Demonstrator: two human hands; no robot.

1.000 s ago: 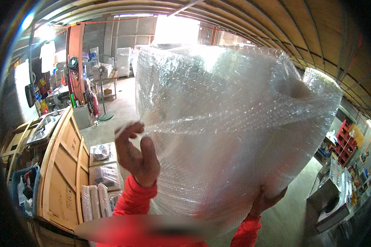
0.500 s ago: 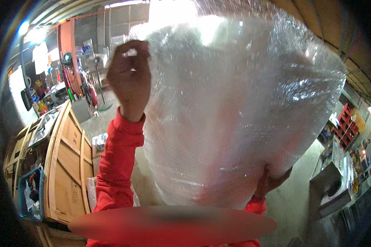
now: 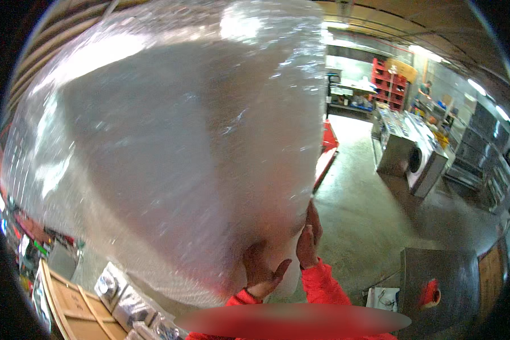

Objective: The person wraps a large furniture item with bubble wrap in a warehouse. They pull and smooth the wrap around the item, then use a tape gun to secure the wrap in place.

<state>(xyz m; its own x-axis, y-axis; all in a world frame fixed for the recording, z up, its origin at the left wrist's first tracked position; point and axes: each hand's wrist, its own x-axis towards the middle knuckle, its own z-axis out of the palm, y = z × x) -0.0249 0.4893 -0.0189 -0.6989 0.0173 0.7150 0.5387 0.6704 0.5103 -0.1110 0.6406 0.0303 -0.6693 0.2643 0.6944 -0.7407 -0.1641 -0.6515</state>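
Grey floor (image 3: pixel 354 226); bright ceiling lights (image 3: pixel 425 54)

**Big plastic-wrapped load (image 3: pixel 175 141) fills left and centre**

Left hand (image 3: pixel 260 265) laid against its lower face, thumb spread. Right hand (image 3: pixel 308 241) at its lower right edge, fingers pointing up; grip unclear. Wrap is glossy, contents hazy. Wooden crate (image 3: pixel 88 314) lower left. Right side: red rack (image 3: pixel 389 85) at back, white-fronted machine (image 3: pixel 426 161) with round dark opening, dark grey box (image 3: pixel 456 289) near lower right.

Head-high fisheye view down toward hands (image 3: pixel 258 266)
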